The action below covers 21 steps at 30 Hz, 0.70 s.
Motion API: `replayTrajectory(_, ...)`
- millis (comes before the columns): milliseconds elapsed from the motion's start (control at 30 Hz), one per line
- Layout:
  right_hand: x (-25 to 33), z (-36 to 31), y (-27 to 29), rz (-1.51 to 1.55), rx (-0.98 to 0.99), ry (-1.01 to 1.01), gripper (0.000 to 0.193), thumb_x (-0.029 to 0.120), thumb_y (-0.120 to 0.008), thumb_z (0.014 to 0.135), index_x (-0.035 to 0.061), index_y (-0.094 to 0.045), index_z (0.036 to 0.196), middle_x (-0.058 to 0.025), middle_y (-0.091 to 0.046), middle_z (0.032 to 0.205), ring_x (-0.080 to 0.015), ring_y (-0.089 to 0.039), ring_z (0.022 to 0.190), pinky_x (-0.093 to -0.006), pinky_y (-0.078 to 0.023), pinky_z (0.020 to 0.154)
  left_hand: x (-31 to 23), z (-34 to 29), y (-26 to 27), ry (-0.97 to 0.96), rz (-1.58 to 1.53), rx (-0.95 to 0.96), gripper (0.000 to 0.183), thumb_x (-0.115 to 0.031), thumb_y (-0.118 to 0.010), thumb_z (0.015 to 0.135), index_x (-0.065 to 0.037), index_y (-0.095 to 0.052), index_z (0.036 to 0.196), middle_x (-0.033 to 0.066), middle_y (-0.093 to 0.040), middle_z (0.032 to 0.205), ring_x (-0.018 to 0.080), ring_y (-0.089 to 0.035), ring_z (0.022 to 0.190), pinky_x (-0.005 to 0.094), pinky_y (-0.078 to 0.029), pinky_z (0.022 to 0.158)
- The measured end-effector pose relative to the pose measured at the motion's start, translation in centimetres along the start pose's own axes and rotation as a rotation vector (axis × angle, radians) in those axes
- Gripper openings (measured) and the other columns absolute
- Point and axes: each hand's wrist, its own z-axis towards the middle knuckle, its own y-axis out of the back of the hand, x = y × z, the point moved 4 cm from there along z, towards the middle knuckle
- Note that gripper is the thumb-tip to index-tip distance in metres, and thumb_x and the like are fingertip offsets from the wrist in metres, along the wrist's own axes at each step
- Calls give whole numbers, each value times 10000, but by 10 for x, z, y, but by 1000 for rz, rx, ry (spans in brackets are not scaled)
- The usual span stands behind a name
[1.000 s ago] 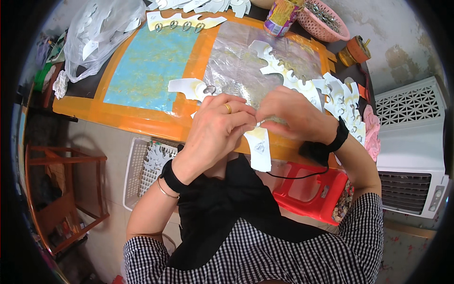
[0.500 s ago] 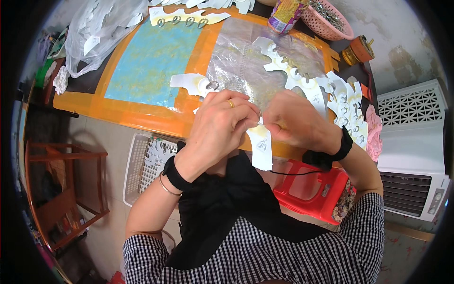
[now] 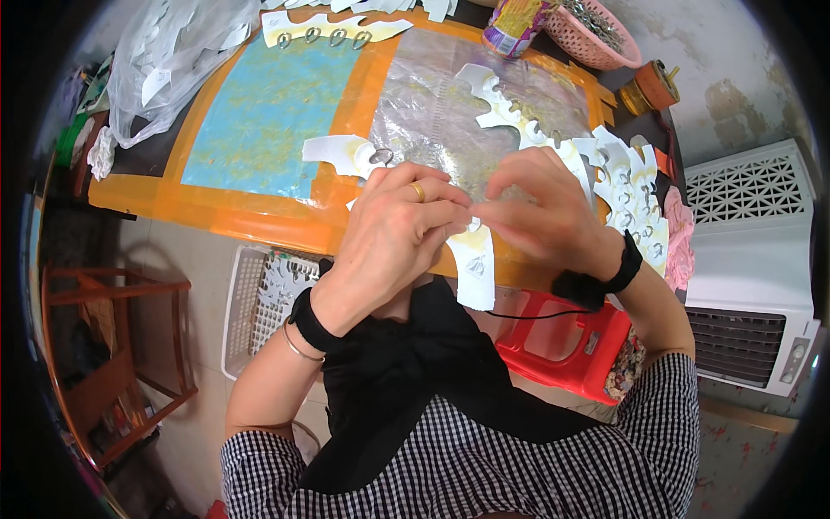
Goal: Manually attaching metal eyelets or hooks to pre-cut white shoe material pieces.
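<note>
A white cut-out strip [image 3: 475,275] of paper or thin fabric hangs below my left hand [image 3: 399,232], which is closed with its fingertips pinching the strip's upper end. A yellowish stain and a small dark print mark it. Close on the right, my right hand [image 3: 549,208] has its index finger and thumb apart, slightly blurred, the thumb close to my left fingertips. Nothing shows between its fingers. Partly behind my left hand, another white strip [image 3: 333,150] carries a metal ring [image 3: 380,156] at its scalloped edge. Whether the two strips join is hidden.
Orange tape edges the table [image 3: 147,195]. More white strips [image 3: 622,190] with rings are heaped at right. At the back stand a can [image 3: 516,26], a pink basket [image 3: 596,39] of metal parts and a thread spool [image 3: 650,88]. A plastic bag [image 3: 177,65] lies far left.
My right thumb and index finger have spread apart from a closed grip. My left hand keeps its hold on the strip. The whole view has shifted slightly.
</note>
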Motion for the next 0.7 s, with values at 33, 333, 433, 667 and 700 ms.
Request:
replayTrajectory(33,1,3,1,-18,3,35,236,55,-759,702,112,-625,887,-24,-583,962,-250,-584,906,-380,-454,787,0,0,0,6,1,3,129,-62,-740,760,-109,-759,879,-28,-715,977,202,-612,1018,359,-426,863)
replayTrajectory(333,-4,4,-5,30,16,146,230,88,-740,688,99,-603,873,-22,-599,968,-240,-600,942,-400,-455,851,-1,1,0,6,13,9,90,-66,-737,763,-100,-737,846,-25,-715,956,208,-615,1030,368,-427,859)
replayTrajectory(433,-5,4,-5,75,15,184,229,89,-731,682,92,-579,852,-27,-603,973,-240,-601,941,-397,-458,861,-1,1,0,4,3,-13,66,-61,-731,765,-95,-716,819,-25,-713,948,214,-617,1023,371,-428,856)
replayTrajectory(667,-6,3,-11,101,65,265,248,46,-734,713,84,-544,869,-48,-636,993,-281,-609,885,-404,-467,751,-1,1,0,0,-10,-24,58,-56,-726,772,-92,-704,812,-23,-709,932,216,-618,1018,369,-425,855)
replayTrajectory(700,-5,2,-12,102,64,265,248,46,-734,713,84,-544,869,-48,-636,993,-281,-609,885,-404,-467,751,-1,1,0,0,-9,-16,61,-58,-725,775,-94,-704,818,-25,-708,934,215,-617,1020,369,-423,857)
